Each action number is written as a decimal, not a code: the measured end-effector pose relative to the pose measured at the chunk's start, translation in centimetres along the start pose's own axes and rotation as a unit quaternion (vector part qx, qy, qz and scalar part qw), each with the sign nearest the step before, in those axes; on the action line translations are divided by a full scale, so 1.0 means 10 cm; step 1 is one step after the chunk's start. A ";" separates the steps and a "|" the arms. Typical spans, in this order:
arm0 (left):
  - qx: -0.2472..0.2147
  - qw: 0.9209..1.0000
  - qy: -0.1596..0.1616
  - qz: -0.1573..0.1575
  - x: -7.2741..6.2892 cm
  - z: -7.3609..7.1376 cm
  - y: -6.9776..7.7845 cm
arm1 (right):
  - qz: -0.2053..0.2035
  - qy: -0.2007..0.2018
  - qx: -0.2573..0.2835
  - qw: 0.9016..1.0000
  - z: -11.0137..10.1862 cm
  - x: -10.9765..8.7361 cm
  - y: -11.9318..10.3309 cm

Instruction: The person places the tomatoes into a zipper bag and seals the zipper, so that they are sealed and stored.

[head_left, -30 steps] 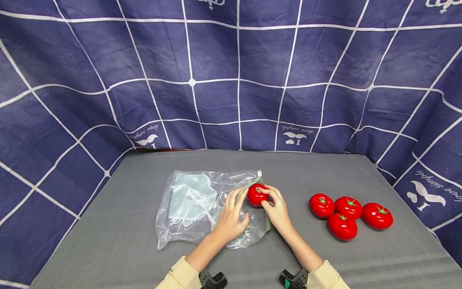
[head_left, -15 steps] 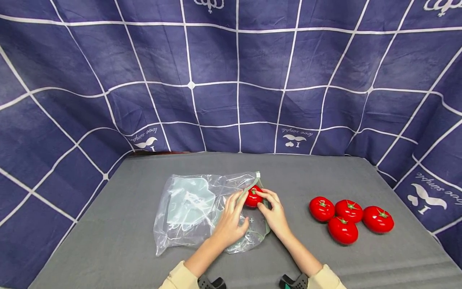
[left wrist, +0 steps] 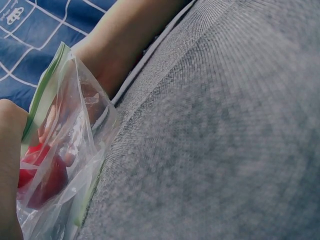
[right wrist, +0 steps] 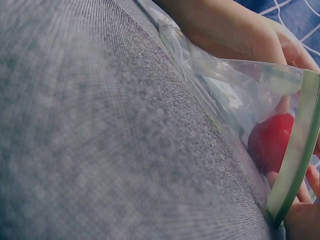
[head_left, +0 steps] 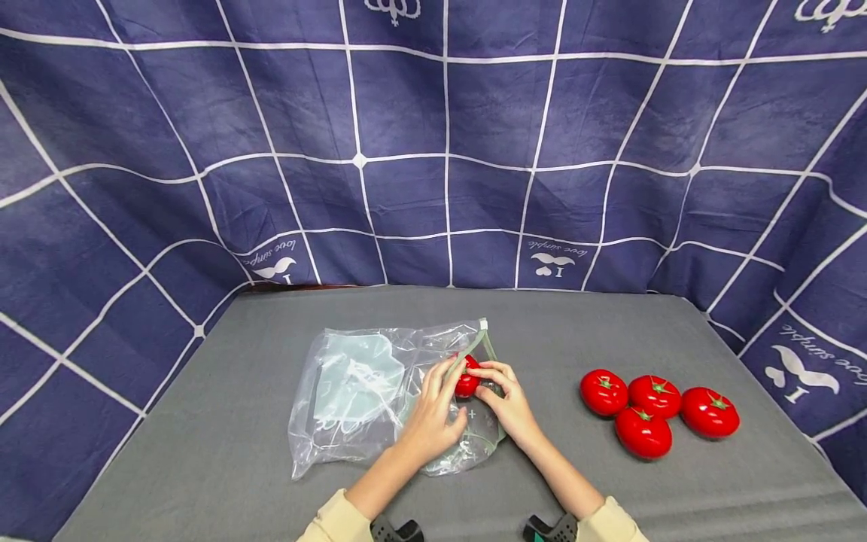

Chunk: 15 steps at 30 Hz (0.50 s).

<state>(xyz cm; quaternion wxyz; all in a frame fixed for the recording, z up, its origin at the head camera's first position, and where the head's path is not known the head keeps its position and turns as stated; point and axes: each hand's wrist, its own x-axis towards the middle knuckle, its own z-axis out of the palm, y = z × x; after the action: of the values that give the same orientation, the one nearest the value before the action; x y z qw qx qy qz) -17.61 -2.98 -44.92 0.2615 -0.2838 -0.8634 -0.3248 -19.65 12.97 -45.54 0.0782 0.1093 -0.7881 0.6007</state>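
A clear zip bag [head_left: 359, 376] with a green-edged mouth and a pale blue printed patch lies flat, its mouth toward the right. My left hand [head_left: 433, 414] holds the upper edge of that mouth raised, with its thumb apart from the fingers. Just inside the mouth, my right hand [head_left: 504, 399] grips a red tomato [head_left: 466, 385] between thumb and fingers. Through the clear plastic in the right wrist view, the tomato [right wrist: 270, 142] shows behind the green strip. The left wrist view shows the bag [left wrist: 75, 115] with the right hand's fingers inside it.
Several more red tomatoes [head_left: 643, 431] with green stems sit in a group on the grey tabletop [head_left: 542, 324], right of the bag. A blue curtain [head_left: 488, 188] with white lines hangs behind and at the sides.
My right hand has pushed the tomato leftward, from the bag's opening to farther under the raised green edge. The left hand keeps its hold on the bag. The other tomatoes stay put.
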 end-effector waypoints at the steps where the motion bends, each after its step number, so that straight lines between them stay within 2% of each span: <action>1: -0.001 1.000 -0.001 -0.001 0.00 0.00 0.00 | 0.000 -0.005 0.000 1.000 0.00 0.00 0.00; 10: 0.010 1.000 0.003 -0.004 -0.04 0.01 -0.02 | -0.002 -0.021 0.024 1.000 0.02 -0.02 0.04; 15: 0.012 1.000 0.013 0.009 -0.01 0.02 -0.02 | -0.007 -0.018 0.102 0.995 -0.02 -0.01 0.04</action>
<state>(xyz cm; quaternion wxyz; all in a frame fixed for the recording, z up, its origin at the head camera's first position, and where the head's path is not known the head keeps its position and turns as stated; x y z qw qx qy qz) -17.74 -3.01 -45.25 0.2788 -0.2841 -0.8612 -0.3159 -19.69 13.23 -45.92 0.0572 0.1329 -0.7233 0.6752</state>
